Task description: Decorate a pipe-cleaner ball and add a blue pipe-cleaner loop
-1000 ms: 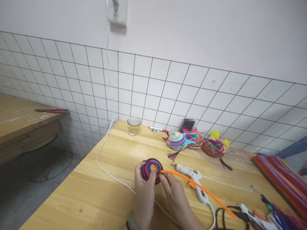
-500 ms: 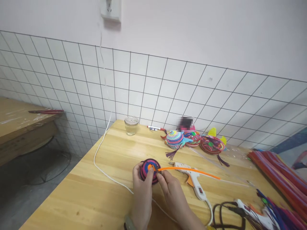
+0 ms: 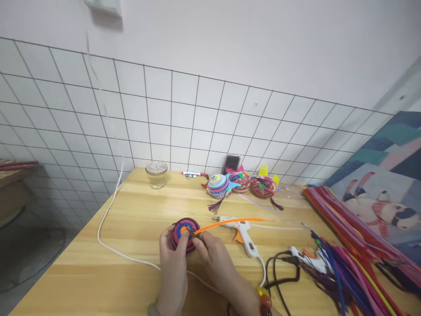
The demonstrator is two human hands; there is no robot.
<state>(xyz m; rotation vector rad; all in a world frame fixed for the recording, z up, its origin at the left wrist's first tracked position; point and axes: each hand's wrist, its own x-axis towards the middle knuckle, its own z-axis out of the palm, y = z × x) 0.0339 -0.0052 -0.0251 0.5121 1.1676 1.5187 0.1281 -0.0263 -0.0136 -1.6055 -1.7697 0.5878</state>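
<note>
Fingers first: the left hand had its thumb and fingertips pinched on the near edge of the coil, a round disc of wound pipe cleaner in purple, pink and blue with an orange bit at the center. The right hand was right beside it, fingertips pressed together on the orange stem just where it leaves the coil. The rest of that stem stuck out to the right, up off the wood, passing over the nose of a glue gun.

The coil sat near the front middle of the table, touching both hands. A white cord looped along the left side of the tabletop and ran in behind the hands. The glue gun lay on its side just right of the hands, and a second gun lay further right with a black cable curled beside it.

Further back there was a jar near the wall, a marker next to it, and three finished coil figures in a row. A big pile of stems in red, purple and blue covered the right side. A wire grid ran along the wall behind it all.
</note>
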